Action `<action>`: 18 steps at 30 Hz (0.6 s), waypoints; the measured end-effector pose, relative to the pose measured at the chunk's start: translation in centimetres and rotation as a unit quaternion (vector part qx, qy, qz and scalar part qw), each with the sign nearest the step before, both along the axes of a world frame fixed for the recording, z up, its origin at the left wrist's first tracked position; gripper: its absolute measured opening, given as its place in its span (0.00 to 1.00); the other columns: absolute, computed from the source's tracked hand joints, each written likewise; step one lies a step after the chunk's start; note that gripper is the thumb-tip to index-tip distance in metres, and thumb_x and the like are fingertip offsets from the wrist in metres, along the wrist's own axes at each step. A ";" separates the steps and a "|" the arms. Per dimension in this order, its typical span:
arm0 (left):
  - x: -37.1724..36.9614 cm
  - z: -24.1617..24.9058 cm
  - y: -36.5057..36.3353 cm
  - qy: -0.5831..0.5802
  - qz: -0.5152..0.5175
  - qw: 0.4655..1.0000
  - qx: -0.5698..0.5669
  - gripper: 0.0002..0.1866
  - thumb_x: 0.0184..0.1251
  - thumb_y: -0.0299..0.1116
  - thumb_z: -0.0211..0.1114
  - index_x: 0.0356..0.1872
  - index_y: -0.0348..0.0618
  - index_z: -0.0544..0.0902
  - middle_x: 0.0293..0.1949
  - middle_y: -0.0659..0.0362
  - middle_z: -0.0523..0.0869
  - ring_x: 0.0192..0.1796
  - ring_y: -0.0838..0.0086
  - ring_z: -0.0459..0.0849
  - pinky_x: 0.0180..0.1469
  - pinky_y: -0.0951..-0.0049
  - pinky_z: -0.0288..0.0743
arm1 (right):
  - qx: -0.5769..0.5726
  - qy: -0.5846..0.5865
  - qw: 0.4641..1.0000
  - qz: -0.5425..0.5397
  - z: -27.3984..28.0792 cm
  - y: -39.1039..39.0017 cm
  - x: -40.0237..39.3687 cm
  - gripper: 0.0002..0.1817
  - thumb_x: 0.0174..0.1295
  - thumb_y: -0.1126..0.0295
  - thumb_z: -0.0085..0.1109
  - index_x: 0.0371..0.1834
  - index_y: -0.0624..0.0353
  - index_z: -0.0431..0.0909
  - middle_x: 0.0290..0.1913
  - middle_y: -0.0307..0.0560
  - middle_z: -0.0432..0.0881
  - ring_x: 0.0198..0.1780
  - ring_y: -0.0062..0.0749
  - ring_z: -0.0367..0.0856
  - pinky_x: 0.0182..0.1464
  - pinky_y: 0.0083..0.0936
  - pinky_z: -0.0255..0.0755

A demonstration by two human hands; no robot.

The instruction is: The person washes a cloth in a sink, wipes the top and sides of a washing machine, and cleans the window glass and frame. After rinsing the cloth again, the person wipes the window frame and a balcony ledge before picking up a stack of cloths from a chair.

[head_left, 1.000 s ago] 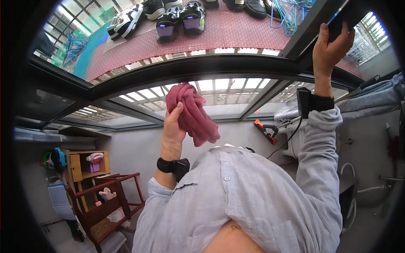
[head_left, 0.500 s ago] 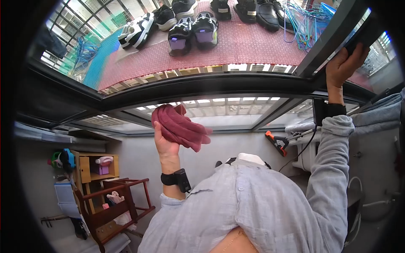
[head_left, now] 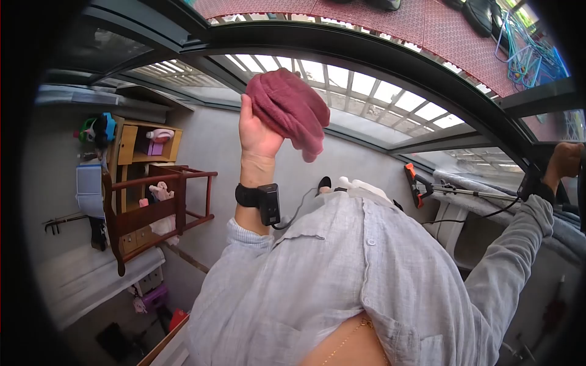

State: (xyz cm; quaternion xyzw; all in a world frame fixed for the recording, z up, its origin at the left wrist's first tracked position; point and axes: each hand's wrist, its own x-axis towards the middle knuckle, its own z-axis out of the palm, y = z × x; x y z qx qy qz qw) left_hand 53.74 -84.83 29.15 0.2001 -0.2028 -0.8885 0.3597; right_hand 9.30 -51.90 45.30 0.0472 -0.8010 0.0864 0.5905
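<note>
A bunched maroon cloth (head_left: 288, 108) is in my left hand (head_left: 261, 135), raised in front of the lower window panes. The palm and thumb show, while the cloth covers the other fingers. At the far right, my right hand (head_left: 566, 161) is closed on the dark window frame (head_left: 530, 137), near the edge of the view. Its fingers are partly in shadow. Behind the cloth, a pale barred railing (head_left: 390, 97) shows through the glass.
Beyond the frame, black shoes (head_left: 479, 17) and blue hangers (head_left: 530, 58) lie on a red mat (head_left: 366, 15). An orange-headed mop (head_left: 414, 185) leans at right. A wooden chair (head_left: 146, 218) and a small cabinet (head_left: 127, 145) stand at left.
The view has turned and tilted. My left hand with the cloth appears higher and slightly right. My right hand appears lower and farther right, still at the frame.
</note>
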 end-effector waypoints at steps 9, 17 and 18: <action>-1.1 -0.3 2.1 -0.021 -0.006 1.000 0.016 0.27 0.75 0.48 0.40 0.66 0.40 0.61 0.66 0.50 0.66 0.68 0.58 0.63 0.70 0.53 0.55 | -0.027 0.023 0.999 0.010 -0.8 5.8 -3.6 0.31 0.74 0.58 0.29 0.67 0.79 0.50 0.68 0.76 0.51 0.70 0.67 0.52 0.69 0.50 0.50; -2.3 0.4 3.7 -0.045 -0.078 0.995 -0.049 0.26 0.73 0.42 0.49 0.65 0.37 0.62 0.64 0.51 0.69 0.67 0.61 0.66 0.69 0.57 0.57 | -0.016 0.009 0.999 0.046 -1.4 10.9 -6.9 0.32 0.74 0.57 0.28 0.68 0.77 0.49 0.69 0.76 0.50 0.69 0.68 0.52 0.68 0.49 0.53; -2.3 0.8 3.8 -0.057 -0.079 0.993 -0.066 0.26 0.73 0.43 0.48 0.66 0.37 0.61 0.65 0.50 0.67 0.67 0.61 0.65 0.70 0.57 0.55 | -0.063 -0.105 0.988 -0.093 0.6 8.7 -5.2 0.32 0.74 0.57 0.28 0.68 0.77 0.49 0.69 0.75 0.51 0.69 0.68 0.52 0.68 0.50 0.53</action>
